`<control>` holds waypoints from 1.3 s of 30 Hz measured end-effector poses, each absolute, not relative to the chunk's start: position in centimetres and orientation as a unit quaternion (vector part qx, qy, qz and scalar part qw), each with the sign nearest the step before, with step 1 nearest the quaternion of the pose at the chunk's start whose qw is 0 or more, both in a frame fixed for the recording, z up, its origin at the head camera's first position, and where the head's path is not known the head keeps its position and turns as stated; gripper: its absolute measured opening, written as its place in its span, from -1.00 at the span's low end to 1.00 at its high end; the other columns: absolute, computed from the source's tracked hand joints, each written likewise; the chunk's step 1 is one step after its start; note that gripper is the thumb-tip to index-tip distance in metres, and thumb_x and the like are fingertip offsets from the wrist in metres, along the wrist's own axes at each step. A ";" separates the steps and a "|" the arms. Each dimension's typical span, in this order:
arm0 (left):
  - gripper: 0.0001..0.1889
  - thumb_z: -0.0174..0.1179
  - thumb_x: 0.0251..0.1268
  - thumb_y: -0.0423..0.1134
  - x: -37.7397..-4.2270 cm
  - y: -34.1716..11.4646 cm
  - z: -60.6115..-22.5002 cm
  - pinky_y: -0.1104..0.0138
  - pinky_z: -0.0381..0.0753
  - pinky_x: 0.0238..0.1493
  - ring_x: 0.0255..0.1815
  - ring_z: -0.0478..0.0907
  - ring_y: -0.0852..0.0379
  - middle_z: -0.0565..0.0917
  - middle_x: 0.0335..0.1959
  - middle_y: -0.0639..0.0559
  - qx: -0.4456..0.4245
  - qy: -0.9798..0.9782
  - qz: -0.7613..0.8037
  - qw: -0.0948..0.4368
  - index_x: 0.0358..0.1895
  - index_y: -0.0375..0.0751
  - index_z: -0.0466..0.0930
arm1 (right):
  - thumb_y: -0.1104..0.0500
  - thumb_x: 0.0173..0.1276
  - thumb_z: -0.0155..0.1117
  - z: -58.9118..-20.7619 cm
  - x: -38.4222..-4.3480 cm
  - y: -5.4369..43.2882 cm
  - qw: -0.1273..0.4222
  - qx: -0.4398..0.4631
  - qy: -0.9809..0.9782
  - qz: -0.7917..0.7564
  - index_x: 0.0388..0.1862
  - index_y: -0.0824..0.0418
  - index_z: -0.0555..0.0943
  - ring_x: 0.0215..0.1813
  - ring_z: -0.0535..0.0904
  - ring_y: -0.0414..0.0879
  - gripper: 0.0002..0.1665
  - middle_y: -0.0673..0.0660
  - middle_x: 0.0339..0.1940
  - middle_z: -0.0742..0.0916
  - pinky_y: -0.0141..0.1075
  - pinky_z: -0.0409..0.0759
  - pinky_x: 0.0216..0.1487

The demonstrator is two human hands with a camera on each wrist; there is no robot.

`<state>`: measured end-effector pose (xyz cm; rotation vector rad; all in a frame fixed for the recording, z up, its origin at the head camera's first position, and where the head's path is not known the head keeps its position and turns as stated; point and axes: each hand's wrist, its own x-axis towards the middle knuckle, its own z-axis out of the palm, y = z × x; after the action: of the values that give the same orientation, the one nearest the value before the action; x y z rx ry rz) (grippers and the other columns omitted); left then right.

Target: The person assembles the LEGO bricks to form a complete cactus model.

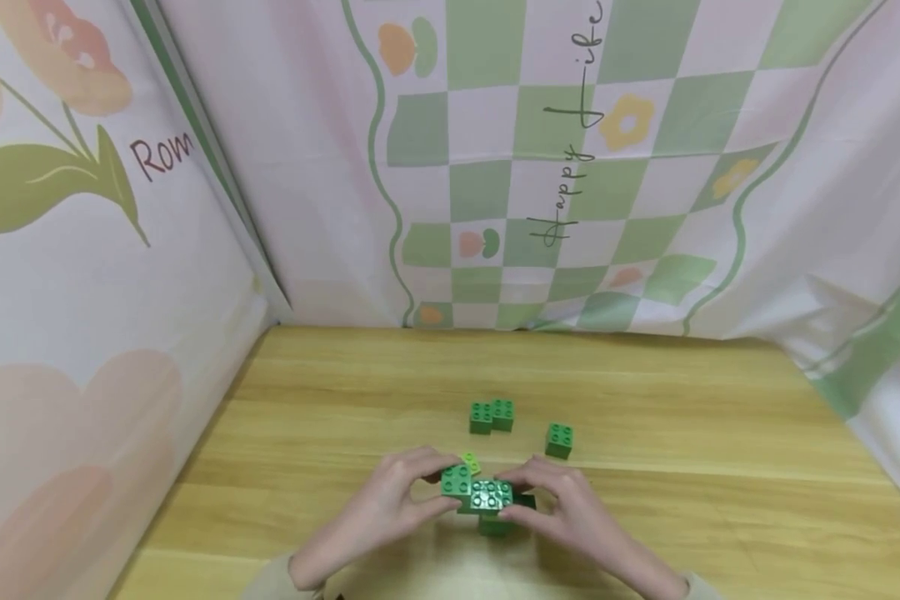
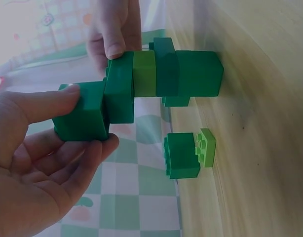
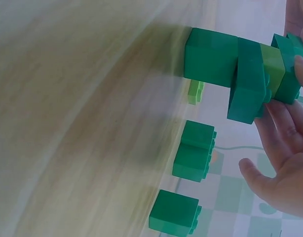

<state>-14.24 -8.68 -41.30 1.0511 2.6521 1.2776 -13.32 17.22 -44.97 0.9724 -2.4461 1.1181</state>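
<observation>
A stack of green toy building bricks [image 1: 491, 493] stands on the table between the two hands. In the left wrist view it has a dark green base brick [image 2: 201, 74], a longer brick [image 2: 166, 69], a light green brick [image 2: 144, 74] and another long dark green brick [image 2: 120, 91]. My left hand [image 1: 393, 500] pinches a square green brick [image 2: 85, 111] at the stack's upper left end, thumb and fingers on opposite sides. From the right, my right hand [image 1: 558, 500] grips the upper long brick between thumb and fingers. Part of its grip is cut off in the right wrist view.
Behind the stack lies a thin light green brick [image 1: 471, 462]. Two green bricks [image 1: 481, 418] sit side by side farther back, and a single green brick [image 1: 559, 440] is to their right. Patterned cloth [image 1: 525, 167] hangs behind the wooden table [image 1: 682, 417].
</observation>
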 end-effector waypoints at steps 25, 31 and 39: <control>-0.55 0.41 0.11 -0.32 -14.1 -8.5 -42.1 0.54 0.68 -0.04 -0.13 0.67 0.25 0.73 -0.05 -0.04 0.327 0.847 0.417 0.031 0.09 -0.24 0.55 | 0.06 0.10 0.53 -44.9 -13.1 17.3 0.142 0.335 -0.849 0.383 -0.06 0.12 0.70 -0.20 0.68 -0.33 -0.59 -0.09 -0.21 0.80 -0.34 0.74 -0.13; -0.55 0.42 0.11 -0.31 -14.0 -8.6 -41.9 0.50 0.70 -0.03 -0.12 0.69 0.18 0.74 -0.06 -0.06 0.313 0.845 0.431 0.039 0.10 -0.25 0.56 | 0.07 0.09 0.53 -44.9 -13.2 17.3 0.144 0.339 -0.847 0.384 -0.07 0.14 0.70 -0.21 0.68 -0.33 -0.59 -0.07 -0.22 0.80 -0.34 0.74 -0.14; -0.43 0.49 0.01 -0.26 -14.4 -8.5 -43.3 0.51 0.68 -0.02 -0.15 0.66 0.30 0.74 -0.07 0.00 0.286 0.832 0.468 0.083 0.16 -0.14 0.54 | 0.03 0.09 0.53 -44.9 -13.1 17.2 0.146 0.327 -0.858 0.368 -0.06 0.09 0.70 -0.21 0.69 -0.39 -0.58 -0.14 -0.21 0.81 -0.01 0.71 0.03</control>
<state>-14.42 -8.47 -43.27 0.8530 2.4848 1.3968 -13.12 17.22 -44.93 0.9408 -2.4696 1.0606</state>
